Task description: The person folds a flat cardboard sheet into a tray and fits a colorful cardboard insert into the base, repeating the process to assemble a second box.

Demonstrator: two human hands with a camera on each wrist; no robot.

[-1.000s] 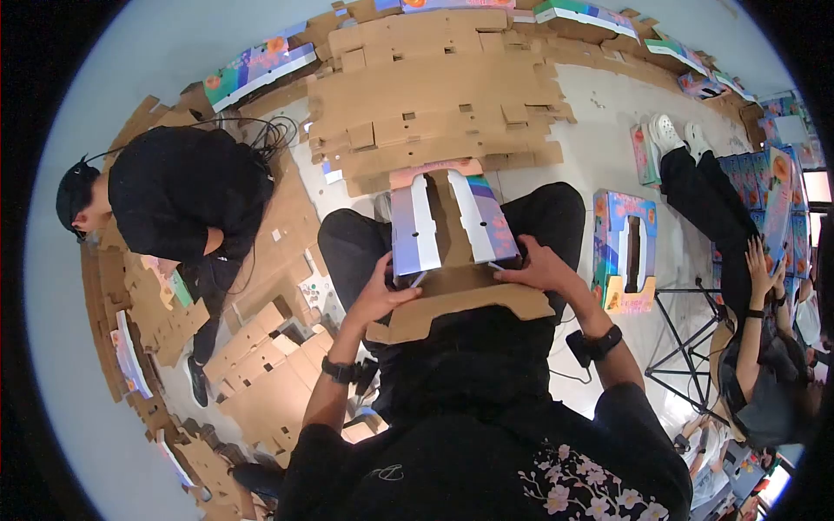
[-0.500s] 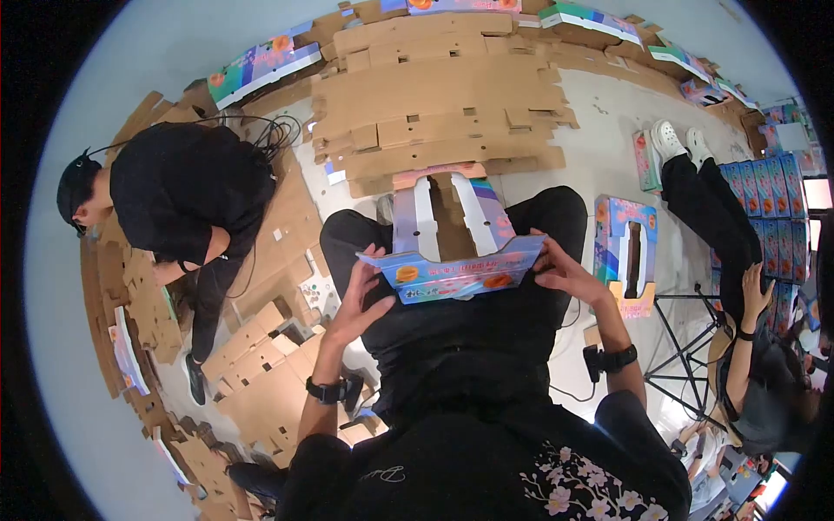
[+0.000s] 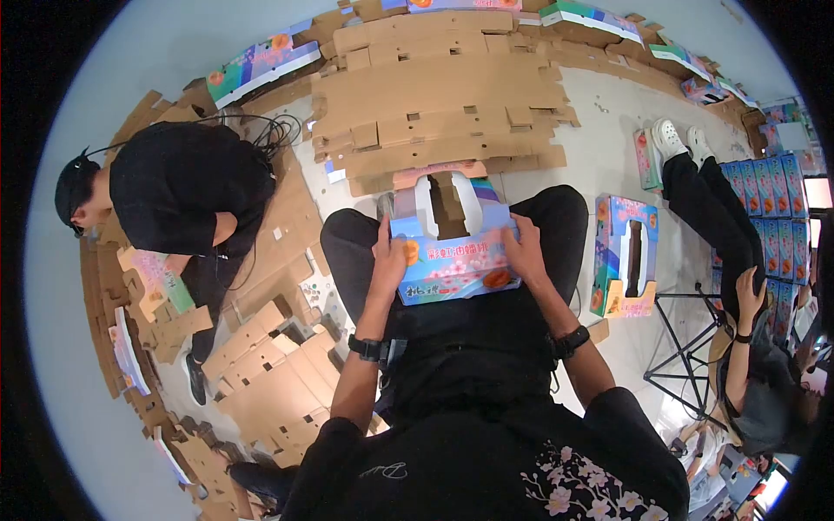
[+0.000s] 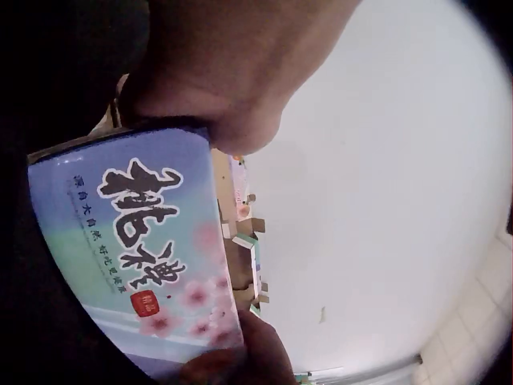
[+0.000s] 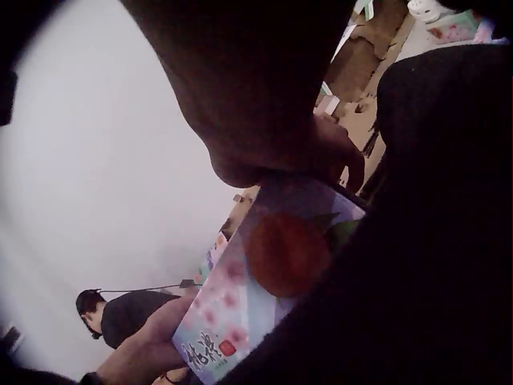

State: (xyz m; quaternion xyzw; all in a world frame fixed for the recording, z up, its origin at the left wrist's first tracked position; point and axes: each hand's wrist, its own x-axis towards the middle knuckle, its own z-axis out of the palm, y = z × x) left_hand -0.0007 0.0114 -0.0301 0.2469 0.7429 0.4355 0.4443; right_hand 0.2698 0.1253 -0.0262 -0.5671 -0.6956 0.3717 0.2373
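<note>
A printed cardboard gift box point(image 3: 456, 252) with peaches, pink blossoms and dark lettering rests on the person's lap between the knees. Its folded flap lies over the near end of the top, and a long opening with white edges shows brown board inside. The left hand point(image 3: 390, 258) grips the left side near the front corner. On the opposite side, the right hand point(image 3: 527, 252) holds the front right corner. The left wrist view shows the box's lettered front panel point(image 4: 136, 249) below the hand. In the right wrist view, a printed peach point(image 5: 287, 255) fills part of that panel.
A similar box point(image 3: 625, 252) stands on the floor to the right, beside a black metal stand point(image 3: 686, 347). Flat cardboard sheets point(image 3: 434, 78) lie ahead, more to the left. Another person point(image 3: 187, 187) crouches at left; someone else sits at right near stacked boxes point(image 3: 769, 191).
The near flap, brown side up at first, was raised and is now folded down over the box's near end. Both hands moved from the flap to the box's sides.
</note>
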